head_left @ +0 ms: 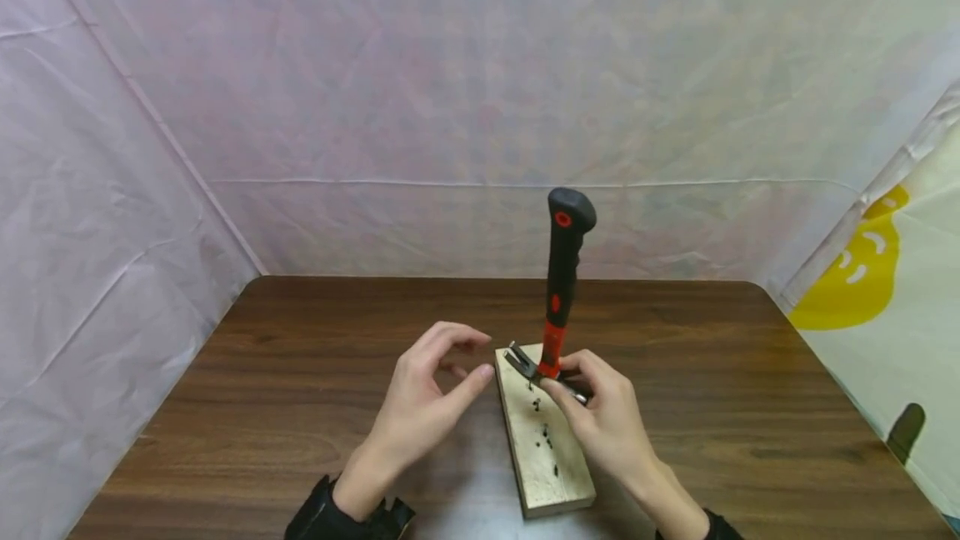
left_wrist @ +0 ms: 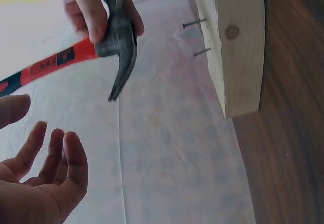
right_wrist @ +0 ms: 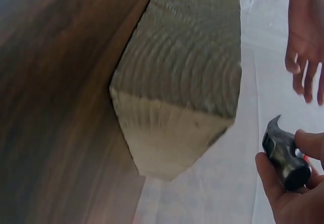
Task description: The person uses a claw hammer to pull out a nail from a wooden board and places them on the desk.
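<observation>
Right hand [head_left: 607, 419]: grasping, thumb on one side and fingers on the other, clamped around the dark metal head [left_wrist: 117, 34] of a claw hammer with a black-and-red handle [head_left: 562, 273]. Grip is at the head, not the handle. Handle stands up, leaning slightly, butt end on top. Split claw [left_wrist: 124, 75] points toward the left-hand side; round striking face [right_wrist: 297, 177] is on the opposite side, by the right hand.

Left hand [head_left: 420, 402]: released, holding nothing. Fingers loosely bent, thumb spread away from them. It's just beside the hammer head, near the block's far end, touching neither.

Hammer is above a pale rectangular wooden block [head_left: 538, 477]; left wrist view shows a gap between head and block. Block lies flat on the table, long side running away from the person. Thin dark metal nails [left_wrist: 194, 24] stick up from its top face, three visible in left wrist view. More small dark marks along the top in head view, too small to identify. Round brown knot [left_wrist: 232, 32] on one side face.

Further out: dark brown wood-grain table [head_left: 300, 373], whitish creased cloth sheeting [head_left: 480, 90] behind and at the sides, yellow printed shape [head_left: 862, 277] on the right-hand sheet.
</observation>
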### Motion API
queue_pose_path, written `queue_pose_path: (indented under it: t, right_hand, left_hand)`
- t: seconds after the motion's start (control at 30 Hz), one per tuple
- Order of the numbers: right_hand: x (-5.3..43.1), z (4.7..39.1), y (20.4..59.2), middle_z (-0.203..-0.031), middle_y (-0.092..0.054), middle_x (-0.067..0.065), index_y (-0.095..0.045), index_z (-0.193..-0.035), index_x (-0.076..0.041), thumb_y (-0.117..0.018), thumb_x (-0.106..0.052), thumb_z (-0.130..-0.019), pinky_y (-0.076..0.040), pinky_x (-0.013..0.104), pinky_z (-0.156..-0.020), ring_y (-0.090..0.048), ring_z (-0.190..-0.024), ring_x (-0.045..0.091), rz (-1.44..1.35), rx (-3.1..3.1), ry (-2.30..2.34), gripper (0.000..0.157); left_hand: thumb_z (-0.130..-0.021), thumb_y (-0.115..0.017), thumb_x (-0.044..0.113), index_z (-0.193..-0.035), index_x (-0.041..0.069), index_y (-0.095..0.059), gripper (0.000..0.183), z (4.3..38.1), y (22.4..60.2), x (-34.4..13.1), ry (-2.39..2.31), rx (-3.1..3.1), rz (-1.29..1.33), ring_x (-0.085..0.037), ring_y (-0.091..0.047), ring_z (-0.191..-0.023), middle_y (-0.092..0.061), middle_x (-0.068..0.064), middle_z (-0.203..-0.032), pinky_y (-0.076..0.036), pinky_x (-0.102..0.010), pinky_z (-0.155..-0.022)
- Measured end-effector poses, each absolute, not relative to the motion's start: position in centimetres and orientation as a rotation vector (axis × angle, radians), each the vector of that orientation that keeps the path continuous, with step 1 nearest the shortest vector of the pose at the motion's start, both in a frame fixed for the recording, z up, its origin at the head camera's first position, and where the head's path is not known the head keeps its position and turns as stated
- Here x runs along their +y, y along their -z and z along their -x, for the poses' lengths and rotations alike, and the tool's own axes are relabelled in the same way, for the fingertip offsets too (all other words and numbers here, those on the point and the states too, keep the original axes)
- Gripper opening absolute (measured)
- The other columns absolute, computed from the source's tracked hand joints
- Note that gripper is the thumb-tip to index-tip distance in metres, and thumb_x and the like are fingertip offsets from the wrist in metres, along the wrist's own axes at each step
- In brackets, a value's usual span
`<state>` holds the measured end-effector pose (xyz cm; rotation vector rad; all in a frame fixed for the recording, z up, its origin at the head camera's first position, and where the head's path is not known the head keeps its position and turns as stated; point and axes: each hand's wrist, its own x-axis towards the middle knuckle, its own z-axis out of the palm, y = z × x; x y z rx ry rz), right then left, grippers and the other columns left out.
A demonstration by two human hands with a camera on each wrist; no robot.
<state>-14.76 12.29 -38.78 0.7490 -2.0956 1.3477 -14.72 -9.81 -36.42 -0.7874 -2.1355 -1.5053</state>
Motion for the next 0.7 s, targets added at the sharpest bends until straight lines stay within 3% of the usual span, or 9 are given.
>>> queue_pose_path:
  t: [0.27, 0.4, 0.5, 0.7]
  right_hand:
    - [12.3, 15.6, 41.2, -0.095, -0.062, -0.003, -0.063, -0.094, -0.008, -0.079, 0.010, -0.077, -0.054, 0.023, -0.065, -0.068, -0.082, 0.016, -0.798, -2.105, -1.313, 0.030]
    - [11.9, 15.3, 41.2, -0.093, -0.061, -0.002, -0.062, -0.095, -0.008, -0.080, 0.007, -0.077, -0.048, 0.014, -0.056, -0.061, -0.069, 0.010, -0.835, -2.094, -1.269, 0.029]
    - [11.6, 15.1, 41.2, -0.093, -0.061, -0.001, -0.063, -0.097, -0.009, -0.080, 0.004, -0.078, -0.044, 0.013, -0.054, -0.058, -0.068, 0.010, -0.856, -2.095, -1.220, 0.029]
    - [11.2, 14.9, 41.3, -0.093, -0.059, -0.005, -0.062, -0.096, -0.010, -0.080, 0.001, -0.079, -0.048, 0.019, -0.062, -0.063, -0.083, 0.013, -0.830, -2.120, -1.145, 0.028]
  left_hand:
    - [-0.088, -0.076, 0.014, -0.115, 0.010, -0.064, 0.030, 14.9, 36.7, -8.4, 1.387, -2.165, 0.809, -0.018, -0.060, -0.099, -0.059, 0.003, -0.112, -0.053, -0.027, -0.072]
    - [-0.087, -0.077, 0.016, -0.114, 0.009, -0.064, 0.031, 14.8, 36.7, -7.6, 1.320, -2.167, 0.804, -0.017, -0.061, -0.095, -0.059, 0.006, -0.110, -0.052, -0.024, -0.070]
    - [-0.087, -0.078, 0.019, -0.113, 0.009, -0.065, 0.031, 14.6, 36.7, -7.1, 1.348, -2.157, 0.786, -0.017, -0.063, -0.092, -0.059, 0.009, -0.108, -0.053, -0.023, -0.067]
    - [-0.087, -0.078, 0.018, -0.109, 0.009, -0.066, 0.027, 14.5, 36.8, -6.4, 1.448, -2.106, 0.783, -0.020, -0.066, -0.086, -0.062, 0.008, -0.103, -0.054, -0.025, -0.063]
